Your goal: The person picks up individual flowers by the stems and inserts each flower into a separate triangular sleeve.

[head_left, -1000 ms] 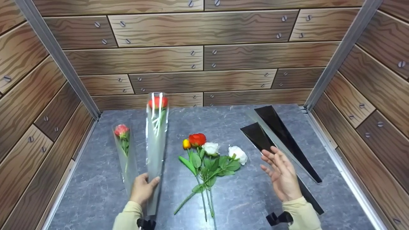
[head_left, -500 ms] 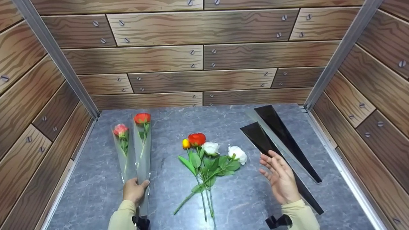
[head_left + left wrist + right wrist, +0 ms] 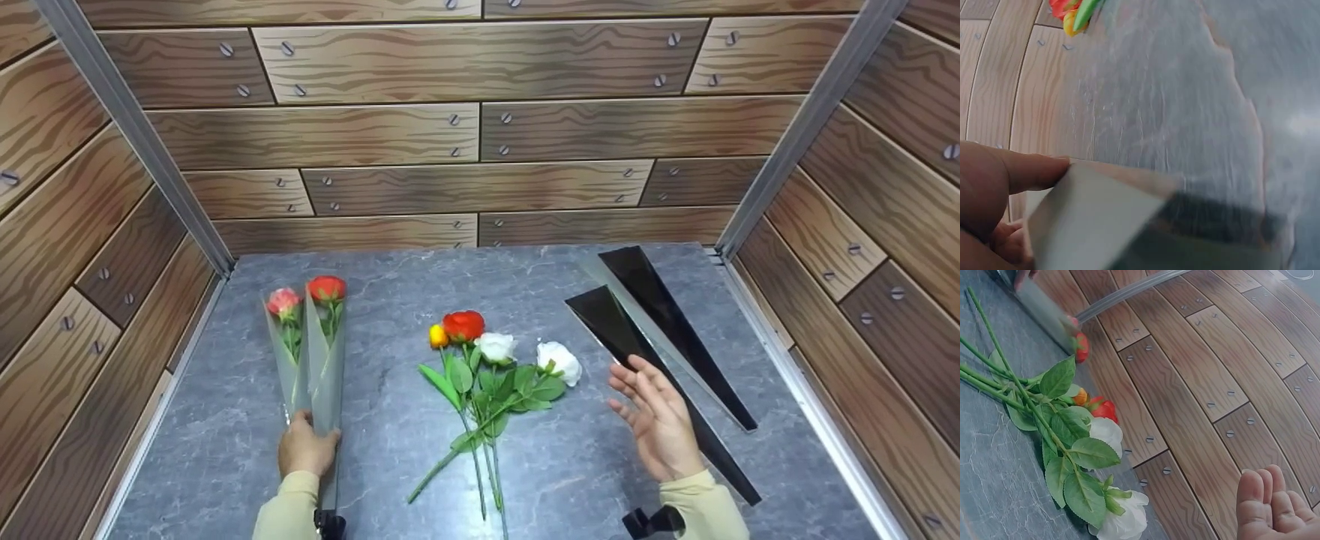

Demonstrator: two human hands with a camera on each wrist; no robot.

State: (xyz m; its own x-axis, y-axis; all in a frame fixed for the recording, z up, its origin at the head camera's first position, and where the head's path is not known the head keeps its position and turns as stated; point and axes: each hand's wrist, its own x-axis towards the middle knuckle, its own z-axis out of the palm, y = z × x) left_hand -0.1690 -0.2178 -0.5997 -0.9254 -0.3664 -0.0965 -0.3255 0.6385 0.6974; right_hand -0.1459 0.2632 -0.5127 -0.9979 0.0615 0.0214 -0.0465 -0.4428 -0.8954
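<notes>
here, the left hand [image 3: 307, 448] grips a wrapped red flower [image 3: 326, 356]; the right hand [image 3: 660, 424] hangs, fingers relaxed.

plank-patterned walls [image 3: 480, 64] border a grey, marbled tabletop [image 3: 390, 360]

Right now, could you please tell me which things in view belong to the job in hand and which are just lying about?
Belong to the job, it seems:
sleeved red flower, held in the left hand
sleeved pink flower, beside it

Just lying about, perhaps supplies:
loose red flower
yellow-orange tulip
left white rose
right white rose
nearer black flower sleeve
farther black flower sleeve
</notes>
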